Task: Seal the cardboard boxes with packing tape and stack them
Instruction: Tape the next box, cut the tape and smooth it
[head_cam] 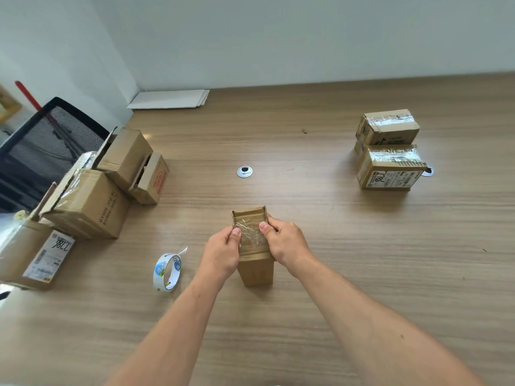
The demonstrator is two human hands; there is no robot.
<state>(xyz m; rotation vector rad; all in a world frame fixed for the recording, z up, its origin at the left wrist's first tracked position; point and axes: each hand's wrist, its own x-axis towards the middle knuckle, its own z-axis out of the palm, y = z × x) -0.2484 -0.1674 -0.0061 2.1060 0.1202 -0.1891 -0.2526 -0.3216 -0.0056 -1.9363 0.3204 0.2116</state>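
both forearms reach in from 6 o'clock across the wooden table [320, 316]. the small box [255, 270] stands upright at the middle of the view, gripped between the two hands. the left hand [221, 253] wraps its left side with curled fingers, thumb pressing the wrinkled clear tape [249, 232] on the top face. the right hand [285, 243] clasps the right side the same way, its thumb on the tape's right edge. the box's far flap stands open beyond the thumbs.

from the box, the tape roll [166, 271] stands on edge near 9 o'clock, a loose end sticking up, apart from the left hand. further out at 9 to 10 o'clock a pile of unsealed boxes [92, 201] crowds the table's edge, with a labelled box [33, 254] nearest the viewer. a round metal grommet [245, 171] sits at 12 o'clock. at 2 o'clock, well apart, are two taped boxes [388, 151]; whether one sits atop the other or behind it, i cannot tell. a mesh chair [47, 135] stands behind the pile, and flat white sheets [170, 99] lie at 11 o'clock against the wall.
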